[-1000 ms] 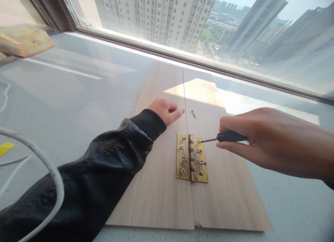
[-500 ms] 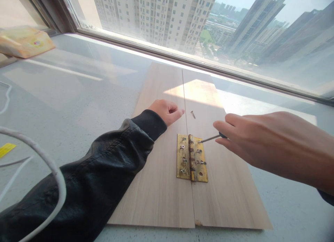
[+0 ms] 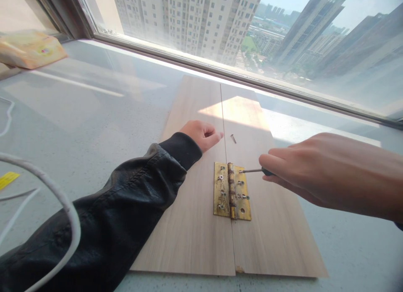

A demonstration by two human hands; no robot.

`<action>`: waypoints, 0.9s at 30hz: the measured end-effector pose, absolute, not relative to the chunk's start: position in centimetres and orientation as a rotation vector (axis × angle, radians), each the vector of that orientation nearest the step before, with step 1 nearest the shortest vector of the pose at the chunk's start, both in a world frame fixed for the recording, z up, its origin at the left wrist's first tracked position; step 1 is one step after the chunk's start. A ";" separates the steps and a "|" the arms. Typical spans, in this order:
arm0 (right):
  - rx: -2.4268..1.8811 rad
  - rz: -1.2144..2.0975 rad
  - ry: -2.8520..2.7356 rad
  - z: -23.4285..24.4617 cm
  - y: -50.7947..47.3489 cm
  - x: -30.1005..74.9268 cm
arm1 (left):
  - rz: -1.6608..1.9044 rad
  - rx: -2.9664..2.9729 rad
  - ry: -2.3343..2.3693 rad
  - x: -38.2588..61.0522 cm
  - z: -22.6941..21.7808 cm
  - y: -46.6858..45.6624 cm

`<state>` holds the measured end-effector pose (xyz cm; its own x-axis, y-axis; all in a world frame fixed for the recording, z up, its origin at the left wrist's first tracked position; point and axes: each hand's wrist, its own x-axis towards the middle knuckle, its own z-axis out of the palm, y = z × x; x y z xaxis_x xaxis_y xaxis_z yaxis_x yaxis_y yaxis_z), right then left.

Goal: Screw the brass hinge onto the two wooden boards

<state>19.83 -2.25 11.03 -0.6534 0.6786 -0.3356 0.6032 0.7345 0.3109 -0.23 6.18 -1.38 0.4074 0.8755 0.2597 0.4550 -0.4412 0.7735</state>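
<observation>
Two pale wooden boards (image 3: 189,225) lie side by side on a grey sill, joined by a brass hinge (image 3: 231,191) with several screws. My right hand (image 3: 302,170) is closed round a black-handled screwdriver (image 3: 254,171) whose tip rests on the top screw of the hinge's right leaf. On the left board, just above the hinge, my left hand (image 3: 201,133) presses down with its fingers curled and nothing in them. A loose screw (image 3: 233,138) lies on the right board near those fingertips.
A window frame (image 3: 220,69) runs along the far edge of the sill (image 3: 94,111). A yellow packet (image 3: 30,48) lies at the far left. White cables (image 3: 59,199) loop across the near left beside a yellow tag (image 3: 6,178).
My right hand has turned on the screwdriver, covering most of the black handle, while the tip stays on the same screw. My left hand has not moved.
</observation>
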 end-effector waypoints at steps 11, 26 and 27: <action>1.634 -0.025 2.043 9.8 -2.6 19.3 | 0.883 2.066 1.131 -0.2 -1.4 6.3; 0.644 0.449 2.532 10.5 -1.9 19.4 | 0.889 2.065 1.125 -0.2 -1.5 6.3; 0.670 0.441 2.502 10.4 -2.0 19.3 | 0.889 2.063 1.124 -0.2 -1.5 6.3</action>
<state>19.27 -1.97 10.41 -0.7490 0.5370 -0.3881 0.3718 0.8255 0.4246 -0.20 6.34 -1.46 0.4114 0.8729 0.2623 0.4558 -0.4462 0.7701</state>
